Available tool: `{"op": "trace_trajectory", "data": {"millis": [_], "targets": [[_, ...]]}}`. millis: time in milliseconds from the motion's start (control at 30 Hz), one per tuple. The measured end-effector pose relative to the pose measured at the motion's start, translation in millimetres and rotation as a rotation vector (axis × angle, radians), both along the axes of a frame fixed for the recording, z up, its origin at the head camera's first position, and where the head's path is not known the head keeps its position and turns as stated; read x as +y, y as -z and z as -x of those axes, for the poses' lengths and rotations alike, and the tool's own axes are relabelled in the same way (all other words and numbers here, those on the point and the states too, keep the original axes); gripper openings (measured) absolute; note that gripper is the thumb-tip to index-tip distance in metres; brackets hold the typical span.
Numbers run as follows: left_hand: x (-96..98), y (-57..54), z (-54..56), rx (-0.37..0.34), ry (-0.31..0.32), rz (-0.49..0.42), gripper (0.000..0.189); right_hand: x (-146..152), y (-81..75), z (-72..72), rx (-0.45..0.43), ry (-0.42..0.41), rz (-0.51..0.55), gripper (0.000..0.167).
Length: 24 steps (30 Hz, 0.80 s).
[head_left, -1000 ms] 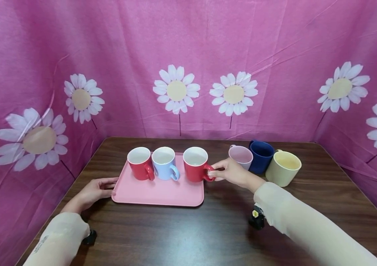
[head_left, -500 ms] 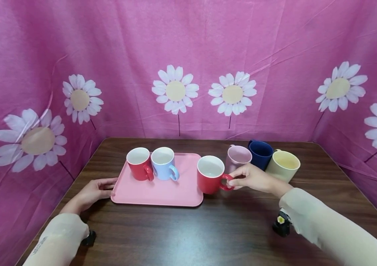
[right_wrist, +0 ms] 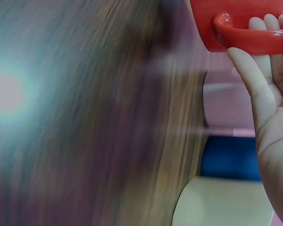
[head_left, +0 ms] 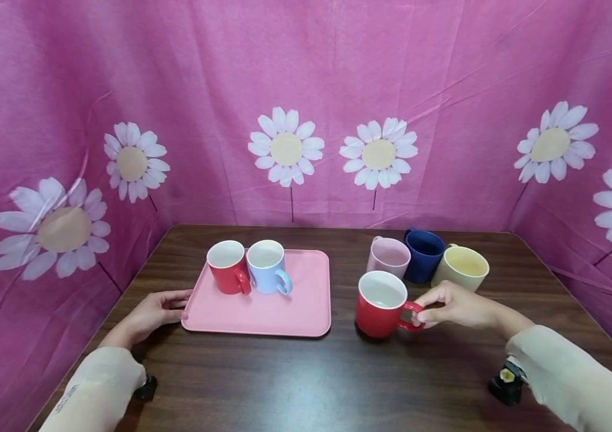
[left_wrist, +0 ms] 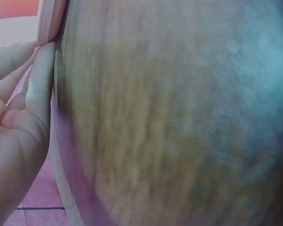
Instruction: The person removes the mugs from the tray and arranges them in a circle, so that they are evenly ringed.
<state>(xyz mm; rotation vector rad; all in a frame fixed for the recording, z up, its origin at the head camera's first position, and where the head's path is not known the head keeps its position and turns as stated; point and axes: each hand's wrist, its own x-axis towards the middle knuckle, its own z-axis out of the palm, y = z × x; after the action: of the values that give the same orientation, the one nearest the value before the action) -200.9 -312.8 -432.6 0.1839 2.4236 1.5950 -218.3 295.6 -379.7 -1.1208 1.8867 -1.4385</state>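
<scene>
My right hand (head_left: pixel 459 306) pinches the handle of a red mug (head_left: pixel 378 315) with a white inside. The mug is upright, right of the pink tray (head_left: pixel 263 315) and in front of the lilac mug (head_left: pixel 389 255); whether its base touches the table I cannot tell. In the right wrist view, thumb and fingers meet around the red handle (right_wrist: pixel 254 41). My left hand (head_left: pixel 152 315) touches the tray's left rim with its fingers nearly straight; its fingertips meet the rim (left_wrist: pixel 49 21) in the left wrist view. On the tray stand another red mug (head_left: pixel 227 273) and a light blue mug (head_left: pixel 266 270), side by side.
A dark blue mug (head_left: pixel 423 258) and a pale yellow mug (head_left: pixel 459 270) stand with the lilac one at the back right. The brown wooden table (head_left: pixel 284 384) ends at a pink curtain (head_left: pixel 333 72) with daisies, behind and along both sides.
My right hand has carried the red mug from the tray's right part, rightward and toward me, past the tray's edge. The left hand, tray and other mugs have stayed in place.
</scene>
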Motion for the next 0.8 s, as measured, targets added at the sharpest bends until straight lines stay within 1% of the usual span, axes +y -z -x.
{"op": "trace_trajectory", "data": {"millis": [100,200,300,467,600,700,800], "targets": [[0.0,0.5,0.0,0.005,0.017,-0.026,0.060,16,0.9,-4.3,0.002,-0.008,0.005,0.022],[0.1,0.5,-0.2,0.002,0.015,-0.033,0.060,32,1.2,-9.4,-0.026,0.002,0.015,0.024],[0.2,0.4,-0.2,-0.001,0.014,-0.029,0.060,48,1.4,-14.7,-0.058,0.026,0.017,0.025],[0.2,0.9,-0.3,-0.002,0.013,-0.025,0.060,73,3.0,-20.5,-0.063,0.051,0.013,0.027],[-0.1,1.2,-0.2,-0.002,0.011,-0.021,0.060,91,5.8,-24.6,-0.073,0.057,0.020,0.029],[-0.4,1.5,0.4,0.001,0.011,-0.016,0.060,101,8.1,-27.7,-0.078,0.054,0.032,0.035],[-0.5,1.7,1.0,0.004,0.013,-0.015,0.060,110,8.6,-30.3,-0.102,0.052,0.045,0.037]]}}
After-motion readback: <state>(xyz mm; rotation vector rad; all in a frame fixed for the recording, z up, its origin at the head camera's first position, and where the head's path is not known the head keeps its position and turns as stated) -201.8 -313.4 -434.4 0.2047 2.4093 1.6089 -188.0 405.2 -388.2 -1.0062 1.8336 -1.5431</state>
